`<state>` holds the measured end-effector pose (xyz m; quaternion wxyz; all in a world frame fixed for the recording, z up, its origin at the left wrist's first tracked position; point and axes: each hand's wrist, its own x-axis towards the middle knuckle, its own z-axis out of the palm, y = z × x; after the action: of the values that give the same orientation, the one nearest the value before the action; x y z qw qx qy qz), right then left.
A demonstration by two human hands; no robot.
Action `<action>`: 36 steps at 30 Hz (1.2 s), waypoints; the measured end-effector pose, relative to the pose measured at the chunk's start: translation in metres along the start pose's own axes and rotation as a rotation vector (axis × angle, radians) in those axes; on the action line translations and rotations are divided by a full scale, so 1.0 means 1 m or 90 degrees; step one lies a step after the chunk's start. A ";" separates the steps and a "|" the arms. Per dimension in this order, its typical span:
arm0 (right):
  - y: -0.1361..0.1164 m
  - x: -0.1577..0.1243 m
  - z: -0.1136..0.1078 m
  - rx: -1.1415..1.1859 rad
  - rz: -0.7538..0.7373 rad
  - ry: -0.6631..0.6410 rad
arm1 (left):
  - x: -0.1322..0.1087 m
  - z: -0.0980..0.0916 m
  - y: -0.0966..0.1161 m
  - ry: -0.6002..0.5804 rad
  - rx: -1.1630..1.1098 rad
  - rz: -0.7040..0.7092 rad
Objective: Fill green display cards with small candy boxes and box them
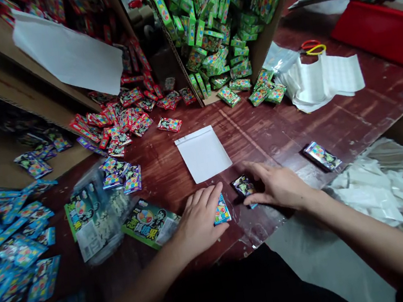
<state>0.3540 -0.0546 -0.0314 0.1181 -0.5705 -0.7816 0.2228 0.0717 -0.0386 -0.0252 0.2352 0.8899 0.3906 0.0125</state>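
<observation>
My left hand (198, 219) lies on a small blue packet (222, 212) near the front edge of the dark red table (258, 127), fingers curled over it. My right hand (277, 186) pinches a dark packet (243, 185) just to the right of the blue one. A white square pouch (203, 153) lies flat right behind both hands. Another dark packet (322, 155) lies alone further right.
Red packets (121, 117) spill from a cardboard box at the back left, green packets (217, 27) from a box at the back. Blue packets (6, 240) pile at the left. Printed cards in plastic (93, 215), white sheets (321, 80), scissors (311, 47) and a bag of white pouches (377, 190) surround the middle.
</observation>
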 end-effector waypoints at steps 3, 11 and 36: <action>0.005 0.000 -0.006 -0.019 -0.062 -0.029 | -0.003 0.007 -0.005 0.014 -0.053 -0.017; -0.016 0.021 0.022 0.041 -0.225 -0.091 | -0.004 0.006 0.004 0.001 -0.078 -0.027; -0.005 0.269 -0.062 -0.159 0.051 -0.113 | 0.180 -0.136 -0.151 0.212 0.166 -0.072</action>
<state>0.2907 0.2112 0.0062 -0.0323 -0.5893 -0.7874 0.1782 0.0650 0.2310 0.0019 0.0507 0.8749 0.4719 0.0958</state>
